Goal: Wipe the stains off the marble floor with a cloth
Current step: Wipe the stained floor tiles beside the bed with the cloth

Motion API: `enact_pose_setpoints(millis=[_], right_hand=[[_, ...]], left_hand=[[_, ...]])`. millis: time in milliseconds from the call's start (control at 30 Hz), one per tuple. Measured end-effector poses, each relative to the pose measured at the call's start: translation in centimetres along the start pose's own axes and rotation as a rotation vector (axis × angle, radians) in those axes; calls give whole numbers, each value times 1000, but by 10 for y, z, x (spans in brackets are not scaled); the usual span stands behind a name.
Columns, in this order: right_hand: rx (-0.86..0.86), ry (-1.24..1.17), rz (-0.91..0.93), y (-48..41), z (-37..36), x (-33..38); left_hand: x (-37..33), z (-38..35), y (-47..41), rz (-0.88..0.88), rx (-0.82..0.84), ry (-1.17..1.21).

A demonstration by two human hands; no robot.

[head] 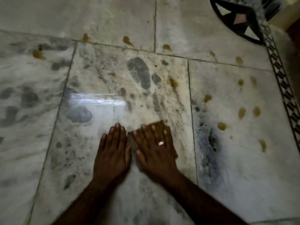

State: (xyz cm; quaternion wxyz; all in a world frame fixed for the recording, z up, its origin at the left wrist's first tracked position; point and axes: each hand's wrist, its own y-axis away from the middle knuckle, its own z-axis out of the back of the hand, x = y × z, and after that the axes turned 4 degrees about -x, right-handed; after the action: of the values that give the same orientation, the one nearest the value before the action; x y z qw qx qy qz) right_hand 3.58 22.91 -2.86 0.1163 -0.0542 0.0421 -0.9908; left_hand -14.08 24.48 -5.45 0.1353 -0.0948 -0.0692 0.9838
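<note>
Right hand (155, 150), ring (161, 143) on one finger, lies flat on the brown cloth (160, 124). The fingers are straight and the grip is released: it presses the cloth and clenches nothing. The cloth is mostly hidden under the palm, on the near part of the middle tile. Left hand (113, 150) is just beside it, flat on the bare marble floor (235, 176), grip also released, likely bracing.

To wipe well, keep the palm weight over the cloth and push in overlapping strokes so the dirt lifts instead of smearing.

Yellow-brown stains (241, 112) are scattered on the right tile and along the far joint (170, 54), well apart from the cloth. There is open floor ahead and on both sides. The patterned border (282, 88) limits reach on the right.
</note>
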Motion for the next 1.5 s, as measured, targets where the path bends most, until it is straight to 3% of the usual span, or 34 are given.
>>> enact_pose_setpoints(millis=[200, 400, 500, 600, 733, 833, 1033, 1233, 1400, 1500], right_hand=[[30, 97, -262, -49, 1, -87], [150, 125, -629, 33, 13, -147], [129, 162, -607, 92, 15, -114], [104, 179, -474, 130, 22, -65], [105, 65, -155, 115, 25, -32], [64, 38, -80, 68, 18, -48], [87, 102, -321, -4, 22, -142], [71, 135, -757, 52, 28, -226], [23, 239, -874, 140, 19, -157], [36, 199, -748, 142, 15, -81]], left_hand=[[-17, -14, -74, -75, 58, 66], [-18, -16, -81, -98, 70, 70], [-20, -13, -81, -98, 86, 84], [-25, -11, -68, -152, 99, 86], [-36, -10, -52, -207, 105, 84], [-42, -13, -49, -231, 85, 63], [-43, -19, -51, -238, 62, 67], [-42, -18, -49, -244, 52, 75], [-44, -17, -49, -220, 61, 68], [-45, -16, -49, -213, 69, 67]])
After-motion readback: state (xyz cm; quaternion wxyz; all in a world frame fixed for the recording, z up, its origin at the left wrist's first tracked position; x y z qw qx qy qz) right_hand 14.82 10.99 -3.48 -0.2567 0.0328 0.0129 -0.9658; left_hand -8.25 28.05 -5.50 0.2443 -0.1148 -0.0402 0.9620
